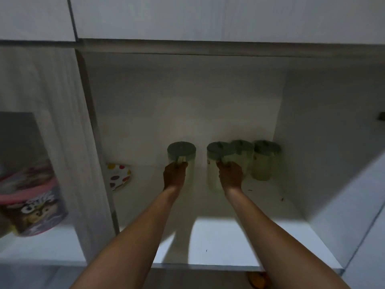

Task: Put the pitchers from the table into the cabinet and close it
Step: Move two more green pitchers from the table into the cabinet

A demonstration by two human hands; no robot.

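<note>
- Four pitchers stand in a row at the back of the open cabinet (291, 126), on its white shelf (218, 236)
- Each one has a clear body and a green lid
- The left pitcher (181, 155) stands by itself, with a gap between it and the next one
- The second pitcher (216, 163) is just beside the third pitcher (242, 155), and the fourth pitcher (264, 161) is at the right end, near the cabinet wall
- The left hand (174, 175) is wrapped around the front of the left pitcher, fingers closed on it just under the lid
- The right hand (230, 175) is wrapped around the front of the second pitcher the same way
- Both bare arms reach deep into the cabinet from the bottom of the view
- It is dark back there, so I cannot tell if the two held pitchers sit on the shelf or are a bit above it
- A dotted plate (119, 175) leans in the back left corner, apart from the pitchers
- In the next space to the left, past the divider, sits a colourful tub (31, 203) with a cartoon animal on it
- The front of the shelf is bright with light
</note>
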